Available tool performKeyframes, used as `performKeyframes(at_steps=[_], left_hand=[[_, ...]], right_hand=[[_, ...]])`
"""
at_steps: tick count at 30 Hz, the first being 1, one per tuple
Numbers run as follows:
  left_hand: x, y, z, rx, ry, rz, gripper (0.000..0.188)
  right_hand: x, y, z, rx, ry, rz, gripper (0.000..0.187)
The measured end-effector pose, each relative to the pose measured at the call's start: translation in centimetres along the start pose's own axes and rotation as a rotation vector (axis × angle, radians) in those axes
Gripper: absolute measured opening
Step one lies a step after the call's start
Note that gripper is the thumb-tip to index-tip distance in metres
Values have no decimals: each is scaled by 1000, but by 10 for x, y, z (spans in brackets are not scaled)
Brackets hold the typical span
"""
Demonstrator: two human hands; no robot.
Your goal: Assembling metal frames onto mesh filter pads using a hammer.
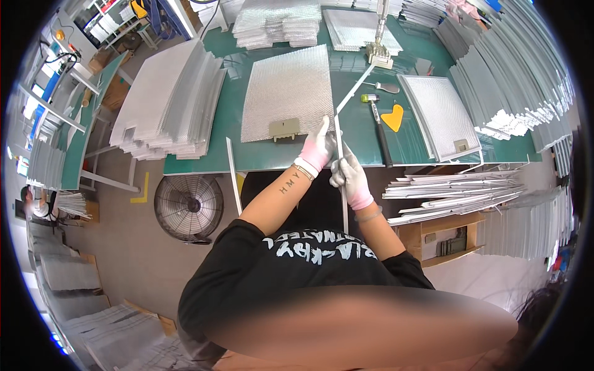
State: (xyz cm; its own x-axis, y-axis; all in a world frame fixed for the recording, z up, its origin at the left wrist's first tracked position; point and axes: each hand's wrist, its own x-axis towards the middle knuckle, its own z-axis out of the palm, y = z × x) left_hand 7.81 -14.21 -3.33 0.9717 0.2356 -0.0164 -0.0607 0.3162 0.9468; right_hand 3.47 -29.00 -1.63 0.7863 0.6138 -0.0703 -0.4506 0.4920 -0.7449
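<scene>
A long thin silvery-white frame strip (340,137) runs from near my body up along the right edge of a mesh panel (288,89). At the panel's side it bends and slants to the right, toward a metal fixture (378,54). My left hand (317,148), in a white and pink glove, is closed round the strip at the panel's lower right corner, thumb pointing up. Just below, my gloved right hand (351,179) grips the strip with bent fingers. A beige rectangular piece (284,128) sits at the panel's lower edge.
On the green table (235,154) lie a hammer (380,127), a screwdriver (385,87) and a yellow heart-shaped piece (393,117). Mesh panel stacks (170,105) stand left, behind and right. Loose strips (455,195) rest below right; a floor fan (189,207) stands lower left.
</scene>
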Motion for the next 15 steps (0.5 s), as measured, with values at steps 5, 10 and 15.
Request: performKeyframes(at_steps=[5, 10, 15], left_hand=[[6, -3, 9, -648, 108, -209, 35], [-14, -4, 12, -531, -59, -201, 29], [-79, 35, 23, -881, -255, -396, 42]], right_hand=[[0, -3, 18, -377, 200, 32, 56], [50, -40, 13, -626, 181, -50, 46], [104, -52, -1, -714, 158, 86, 39]])
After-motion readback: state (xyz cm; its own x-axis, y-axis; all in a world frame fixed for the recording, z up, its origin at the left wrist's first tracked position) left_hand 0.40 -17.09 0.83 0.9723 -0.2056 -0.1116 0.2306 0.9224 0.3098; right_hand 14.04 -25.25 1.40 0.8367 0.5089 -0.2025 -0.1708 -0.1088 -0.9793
